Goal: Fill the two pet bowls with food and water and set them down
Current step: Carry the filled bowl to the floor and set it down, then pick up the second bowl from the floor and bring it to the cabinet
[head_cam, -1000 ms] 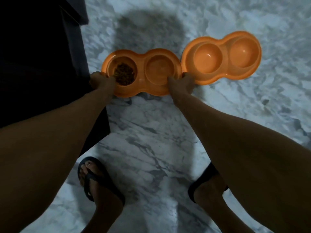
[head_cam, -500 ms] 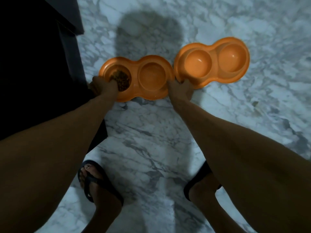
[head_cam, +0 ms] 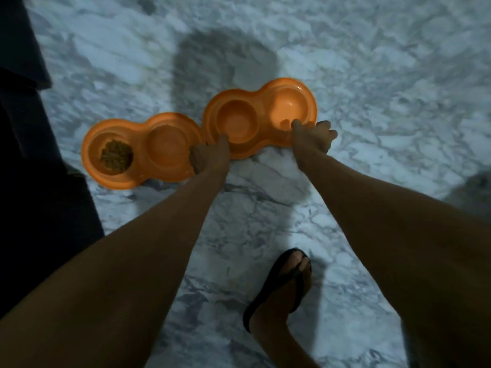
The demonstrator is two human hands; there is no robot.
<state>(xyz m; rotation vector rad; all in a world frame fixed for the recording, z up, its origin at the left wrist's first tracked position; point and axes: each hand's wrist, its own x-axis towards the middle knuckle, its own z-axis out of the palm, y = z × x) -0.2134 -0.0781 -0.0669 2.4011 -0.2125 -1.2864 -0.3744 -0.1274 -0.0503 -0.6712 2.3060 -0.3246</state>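
Two orange double pet bowls lie side by side on the marble floor (head_cam: 385,83). The left double bowl (head_cam: 142,166) has brown kibble (head_cam: 116,156) in its left compartment; whether its right compartment holds water is unclear. The right double bowl (head_cam: 263,110) looks empty in both compartments. My left hand (head_cam: 210,155) grips that bowl's near-left rim, just where the two bowls meet. My right hand (head_cam: 314,135) grips its near-right rim, thumb inside the right compartment and fingers outside.
Dark furniture (head_cam: 29,160) rises along the left edge, close to the kibble bowl. My foot in a black sandal (head_cam: 287,285) stands on the floor below my right arm. My shadow falls on the floor behind the bowls.
Both hands have let go of the kibble bowl, which stays on the floor, and moved right onto the second bowl. The view has shifted right.
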